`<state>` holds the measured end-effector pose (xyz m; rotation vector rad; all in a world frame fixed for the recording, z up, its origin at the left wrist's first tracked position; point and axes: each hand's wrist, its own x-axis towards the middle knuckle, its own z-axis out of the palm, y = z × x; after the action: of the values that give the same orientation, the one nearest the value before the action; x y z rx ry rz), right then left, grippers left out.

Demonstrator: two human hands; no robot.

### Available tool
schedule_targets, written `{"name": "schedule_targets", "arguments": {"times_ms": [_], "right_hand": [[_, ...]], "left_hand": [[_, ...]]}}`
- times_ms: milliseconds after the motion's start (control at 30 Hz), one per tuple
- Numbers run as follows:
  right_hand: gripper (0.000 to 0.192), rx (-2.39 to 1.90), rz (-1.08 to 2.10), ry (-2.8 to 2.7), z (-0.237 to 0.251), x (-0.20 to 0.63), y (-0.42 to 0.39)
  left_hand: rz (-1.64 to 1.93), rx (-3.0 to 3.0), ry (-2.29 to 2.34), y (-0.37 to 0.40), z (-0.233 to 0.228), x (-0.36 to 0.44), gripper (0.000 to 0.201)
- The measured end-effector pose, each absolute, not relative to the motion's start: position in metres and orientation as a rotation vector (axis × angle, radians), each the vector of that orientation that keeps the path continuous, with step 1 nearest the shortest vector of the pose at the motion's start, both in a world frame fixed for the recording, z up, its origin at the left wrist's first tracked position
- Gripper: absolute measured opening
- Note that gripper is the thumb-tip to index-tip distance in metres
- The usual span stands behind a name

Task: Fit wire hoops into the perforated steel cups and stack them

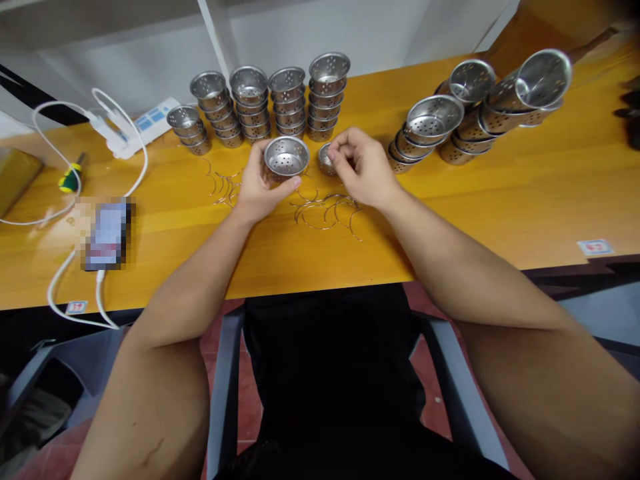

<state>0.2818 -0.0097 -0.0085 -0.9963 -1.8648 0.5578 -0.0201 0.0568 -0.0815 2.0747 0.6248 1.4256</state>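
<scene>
My left hand grips a small perforated steel strainer cup that sits upright on the wooden table, thumb along its near rim. Just to its right, my right hand has its fingers pinched together beside a second, smaller steel cup; what the fingers pinch is too small to tell. A loose pile of thin curved wire handles lies on the table below both hands, and a few more wire handles lie left of my left hand.
Several upright stacks of the same cups stand behind my hands. Leaning stacks of cups lie at the right. A power strip with white cable, a screwdriver and a phone sit at the left.
</scene>
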Motion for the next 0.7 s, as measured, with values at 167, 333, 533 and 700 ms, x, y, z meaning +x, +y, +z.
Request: {"name": "schedule_targets", "arguments": {"times_ms": [167,333,533,700], "right_hand": [[0.071,-0.955,0.631,-1.741,-0.014,0.279,-0.006],[0.074,-1.011,0.669,-1.707,-0.003,0.276,-0.016],[0.078,-1.055,0.662,-1.734,0.013,0.266,-0.031],[0.070,-1.092,0.714,-1.804,0.015,0.262,-0.035]], "left_hand": [[1.370,1.956,0.578,0.062,-0.087,-0.021,0.111],[1.297,1.916,0.670,0.051,-0.079,-0.022,0.109],[1.221,1.984,0.691,0.037,-0.068,-0.011,0.124],[1.146,2.084,0.635,0.021,-0.058,-0.002,0.117]]}}
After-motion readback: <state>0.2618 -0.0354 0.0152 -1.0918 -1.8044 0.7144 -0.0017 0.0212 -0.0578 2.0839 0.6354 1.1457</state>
